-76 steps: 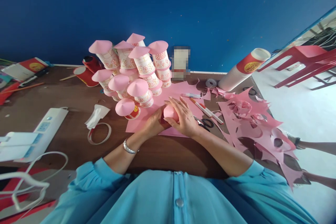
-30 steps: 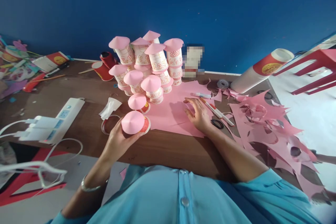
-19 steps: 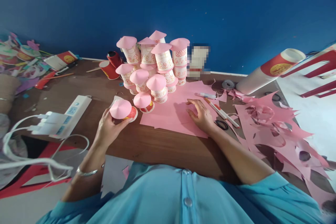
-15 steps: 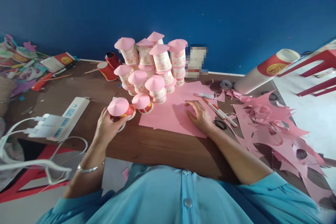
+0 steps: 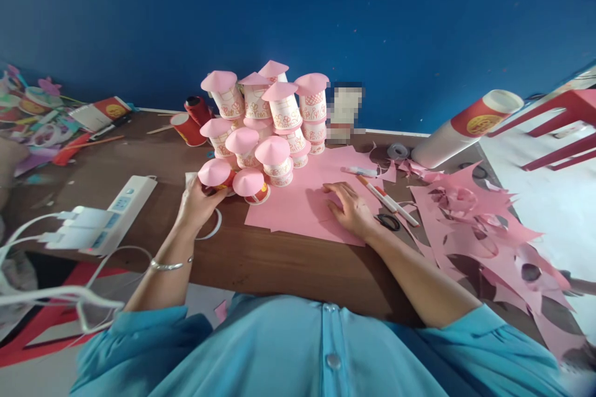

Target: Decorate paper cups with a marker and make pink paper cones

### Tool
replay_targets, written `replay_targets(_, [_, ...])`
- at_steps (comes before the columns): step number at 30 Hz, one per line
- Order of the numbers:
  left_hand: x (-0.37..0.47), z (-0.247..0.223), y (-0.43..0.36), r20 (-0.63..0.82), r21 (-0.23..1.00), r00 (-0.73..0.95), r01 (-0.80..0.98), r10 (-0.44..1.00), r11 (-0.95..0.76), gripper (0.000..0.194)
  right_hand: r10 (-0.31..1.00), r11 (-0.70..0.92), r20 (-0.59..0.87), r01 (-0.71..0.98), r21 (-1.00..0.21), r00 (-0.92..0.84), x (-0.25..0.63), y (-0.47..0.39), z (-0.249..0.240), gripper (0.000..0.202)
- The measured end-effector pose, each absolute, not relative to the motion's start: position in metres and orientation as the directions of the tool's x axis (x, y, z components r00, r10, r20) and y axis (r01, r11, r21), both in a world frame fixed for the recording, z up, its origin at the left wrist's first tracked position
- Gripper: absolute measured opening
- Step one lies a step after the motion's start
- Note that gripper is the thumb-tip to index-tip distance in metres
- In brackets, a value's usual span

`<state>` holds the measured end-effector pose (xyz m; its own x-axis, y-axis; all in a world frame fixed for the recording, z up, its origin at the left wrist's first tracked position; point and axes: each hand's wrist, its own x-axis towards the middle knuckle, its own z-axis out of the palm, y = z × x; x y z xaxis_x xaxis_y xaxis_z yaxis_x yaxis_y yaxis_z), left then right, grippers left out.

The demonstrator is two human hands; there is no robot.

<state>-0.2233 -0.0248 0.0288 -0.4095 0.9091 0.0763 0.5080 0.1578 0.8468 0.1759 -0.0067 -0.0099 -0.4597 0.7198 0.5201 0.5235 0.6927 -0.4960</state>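
My left hand [image 5: 195, 203] is closed round a red paper cup [image 5: 226, 182] topped with a pink paper cone [image 5: 215, 172]. This cup stands at the front left of a cluster of cone-roofed cups. Close by on its right is another red cup [image 5: 259, 197] under its own pink cone. Behind them rise stacked white cups [image 5: 285, 113] with red drawings and pink cones. My right hand [image 5: 352, 211] lies with fingers spread on pink paper sheets [image 5: 302, 217] and holds nothing. A white tape ring [image 5: 214, 226] lies below my left wrist, partly hidden.
Markers [image 5: 388, 201] and a black ring [image 5: 388, 221] lie beside my right hand. Cut pink scraps [image 5: 470, 223] cover the table's right side, near a tall stack of cups [image 5: 459, 133]. A white power strip [image 5: 123, 211] with cables lies at left. A blue wall [image 5: 298, 6] stands behind.
My left hand has moved the cone-topped red cup away from me, up toward the cluster, uncovering more of the white ring. My right hand stays on the pink paper.
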Motion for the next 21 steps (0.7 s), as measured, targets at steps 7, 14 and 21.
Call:
replay_targets(7, [-0.219, 0.021, -0.013, 0.092, 0.908, -0.314, 0.416, 0.945, 0.05, 0.075, 0.73, 0.683, 0.488, 0.521, -0.512, -0.478, 0.176, -0.006, -0.012, 0.036])
replay_targets(14, [-0.216, 0.024, -0.014, 0.086, 0.891, -0.3, 0.449, 0.95, 0.061, 0.082, 0.744, 0.668, 0.461, 0.538, -0.513, -0.484, 0.175, -0.007, -0.013, 0.034])
replay_targets(21, [-0.22, 0.02, -0.017, 0.107, 0.833, -0.293, 0.548, 0.95, 0.076, 0.08, 0.753, 0.658, 0.424, 0.547, -0.518, -0.503, 0.175, -0.007, -0.008, 0.034])
